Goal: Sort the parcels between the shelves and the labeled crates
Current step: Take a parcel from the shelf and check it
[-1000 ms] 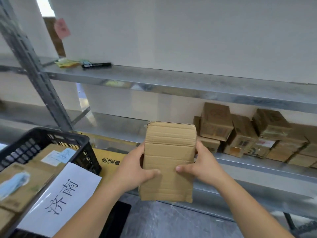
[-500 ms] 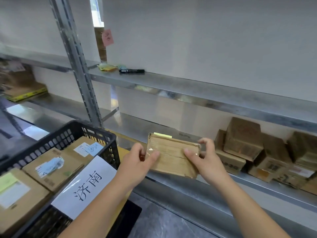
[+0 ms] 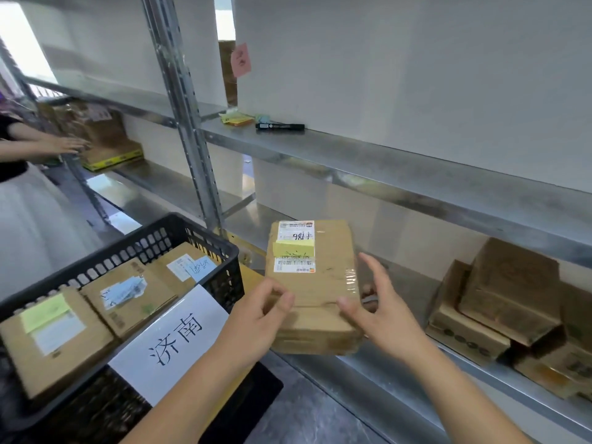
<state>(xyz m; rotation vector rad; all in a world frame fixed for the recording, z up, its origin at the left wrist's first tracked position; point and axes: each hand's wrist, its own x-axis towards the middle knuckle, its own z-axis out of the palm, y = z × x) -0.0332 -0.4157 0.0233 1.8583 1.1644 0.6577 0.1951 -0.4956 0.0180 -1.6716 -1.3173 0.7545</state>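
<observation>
Flipped since the earlier frame, the parcel (image 3: 312, 283) now shows its label side up at 12 o'clock from both hands, above the lower shelf (image 3: 400, 373) edge. Pinching its near-left edge, the left hand (image 3: 256, 318) grips it while the right hand (image 3: 381, 309), fingers spread, touches the near-right corner. Stiff, taped cardboard looks light and slick, best held by opposite side edges; at 9 o'clock sits the labeled crate (image 3: 205, 238), farther at 3 o'clock stacked boxes (image 3: 506, 302).
</observation>
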